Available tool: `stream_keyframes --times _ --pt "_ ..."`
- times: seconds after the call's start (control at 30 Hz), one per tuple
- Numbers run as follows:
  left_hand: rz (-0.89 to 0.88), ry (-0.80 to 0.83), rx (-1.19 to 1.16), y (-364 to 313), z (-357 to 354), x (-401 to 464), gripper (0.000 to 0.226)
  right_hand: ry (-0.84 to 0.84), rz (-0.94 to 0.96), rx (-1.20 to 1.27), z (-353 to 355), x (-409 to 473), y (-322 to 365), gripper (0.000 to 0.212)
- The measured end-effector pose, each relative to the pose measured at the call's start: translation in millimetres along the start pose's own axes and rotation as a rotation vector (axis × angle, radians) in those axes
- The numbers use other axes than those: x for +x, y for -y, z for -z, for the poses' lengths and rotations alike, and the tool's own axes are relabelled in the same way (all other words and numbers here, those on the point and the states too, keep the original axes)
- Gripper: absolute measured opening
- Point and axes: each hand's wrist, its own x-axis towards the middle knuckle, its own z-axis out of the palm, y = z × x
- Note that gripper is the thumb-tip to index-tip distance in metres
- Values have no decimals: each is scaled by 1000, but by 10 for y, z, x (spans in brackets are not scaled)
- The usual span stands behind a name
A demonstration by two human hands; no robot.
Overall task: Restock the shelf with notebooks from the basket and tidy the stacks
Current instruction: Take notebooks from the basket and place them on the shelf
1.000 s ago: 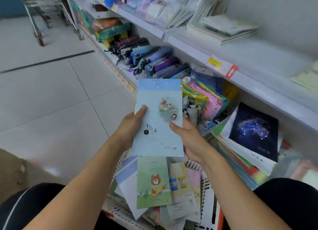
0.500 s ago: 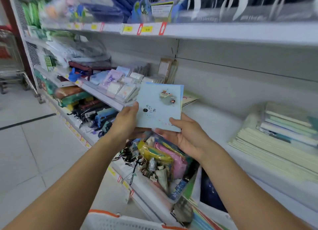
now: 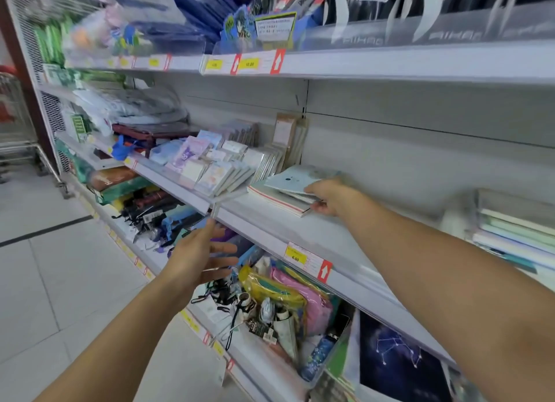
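We hold light-blue notebook (image 3: pixel 295 181) in right hand (image 3: pixel 332 198), grip pinching its near edge, on small stack (image 3: pixel 277 198) on middle shelf (image 3: pixel 318 236). Left hand (image 3: pixel 199 256) hovers below, fingers spread, empty. We advise: square edges with stack, then release.

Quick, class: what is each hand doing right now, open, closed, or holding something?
Left hand: open, fingers spread, holding nothing.
Right hand: gripping the light blue notebook on the stack.
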Motion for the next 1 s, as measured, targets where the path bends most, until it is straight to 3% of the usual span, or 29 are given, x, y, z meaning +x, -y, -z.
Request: stream_keyframes --times 0.07,0.2,0.4,0.53,0.67,0.73,0.77,0.83,0.87,0.93,1.0 --pt "19 -4 8 66 26 9 43 -57 15 -64 32 53 -71 34" --pt "47 -4 5 124 51 -5 44 64 -30 -46 -5 117 -142 25" --pt "28 -15 31 123 135 -64 41 -171 139 -187 4 306 -212 30" --pt "44 -39 44 279 255 -184 34 -299 369 -609 88 79 -301 36" --pt "133 -94 97 976 403 -442 26 -447 761 -406 -45 -877 -654 19" --pt "248 -120 163 1536 488 -654 24 -216 866 -290 -357 -1410 -1269 14" --pt "320 -142 216 1890 574 -767 24 -19 776 -314 -550 -1606 -1700 15" --pt "441 -179 385 2602 769 -1027 23 342 360 -456 -875 -1901 -2716 19" --pt "501 -187 437 2906 857 -1188 21 444 156 -563 -962 -2012 -3204 28" --pt "629 -222 386 3201 943 -1477 36 528 -50 -727 -948 -2202 -3944 46" --pt "761 -179 389 3298 933 -1618 48 508 -186 -736 -803 -2313 -4338 54"
